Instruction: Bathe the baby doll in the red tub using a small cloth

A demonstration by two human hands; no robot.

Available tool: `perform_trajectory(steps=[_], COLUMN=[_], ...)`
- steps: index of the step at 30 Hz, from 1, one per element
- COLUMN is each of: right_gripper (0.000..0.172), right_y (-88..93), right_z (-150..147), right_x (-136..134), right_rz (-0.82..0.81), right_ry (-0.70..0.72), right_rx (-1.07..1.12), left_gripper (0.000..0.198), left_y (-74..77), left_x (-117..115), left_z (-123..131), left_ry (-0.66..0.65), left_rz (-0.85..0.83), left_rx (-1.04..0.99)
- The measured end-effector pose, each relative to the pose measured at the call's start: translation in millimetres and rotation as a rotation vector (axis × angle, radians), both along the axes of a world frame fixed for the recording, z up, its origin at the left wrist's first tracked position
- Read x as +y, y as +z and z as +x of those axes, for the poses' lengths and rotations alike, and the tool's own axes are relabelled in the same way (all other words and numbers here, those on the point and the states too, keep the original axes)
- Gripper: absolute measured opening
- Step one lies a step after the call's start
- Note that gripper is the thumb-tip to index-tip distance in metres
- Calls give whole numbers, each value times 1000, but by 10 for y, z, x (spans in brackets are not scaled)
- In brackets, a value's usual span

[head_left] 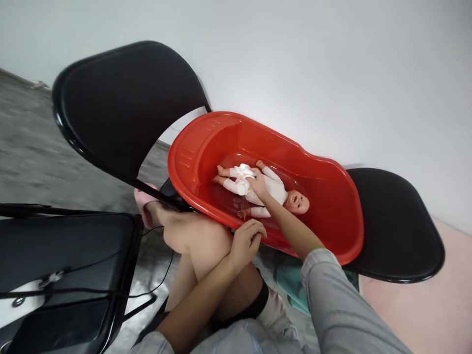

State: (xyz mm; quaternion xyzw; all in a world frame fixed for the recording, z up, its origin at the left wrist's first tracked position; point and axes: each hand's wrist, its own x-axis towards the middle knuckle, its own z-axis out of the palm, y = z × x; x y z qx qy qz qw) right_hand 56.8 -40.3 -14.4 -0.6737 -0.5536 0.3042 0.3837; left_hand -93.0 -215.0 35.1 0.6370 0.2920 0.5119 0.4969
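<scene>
A baby doll (275,189) in a white suit lies on its back in a red baby bathtub (328,196), head toward the right end. My right hand (258,184) reaches over the near rim and is closed on a small white cloth (243,172) with yellow marks, pressed against the doll's lower body and legs. Part of the cloth is hidden under my fingers. Loosely bent, with a gap between thumb and fingers, my left hand (246,242) rests by my knee at the tub's near rim. Nothing shows in it.
The tub is set across two black chairs, one with a tall backrest (121,98) at left and a black seat (394,226) at right. A white wall (332,64) stands behind. At lower left, another black chair (66,246) carries a dark flat device (62,324) and a cable.
</scene>
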Motion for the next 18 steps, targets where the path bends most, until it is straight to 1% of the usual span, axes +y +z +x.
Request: perform_trajectory(steps=[2,4,6,8,10,12,14,15,18], right_gripper=[33,34,38,43,47,50,49,49,51], right_y=[149,243,244,155,16,-124,-232,-273,-378], right_z=[429,808,1063,1164,1124,985,789,678,317], right_x=[-125,-262,-399,-505,-546,-503,-378,-293,-2], right_rz=[27,-26,-114,-234,-326,-322,-266,-237,-181], right_ry=[-93,-230,-284,-265,-242,-269,-278,-258,-136], right_rx=[-108,-274,-429,-536,-580,-586,-568,-543,-432], left_gripper=[26,26,26,26,26,27,26,26,26], left_y=[0,-1,0,3,5,6,8,10,23], left_x=[0,2,5,8,9,7,4,3,2], left_z=[-2,-4,-8,-12,-16,-18,-20,-20,-22], left_ry=[-1,-7,-13,-16,-15,-15,-14,-14,-12], left_rz=[-5,-9,-4,5,8,4,-1,-2,2], left_rx=[-2,4,8,7,8,13,18,22,37])
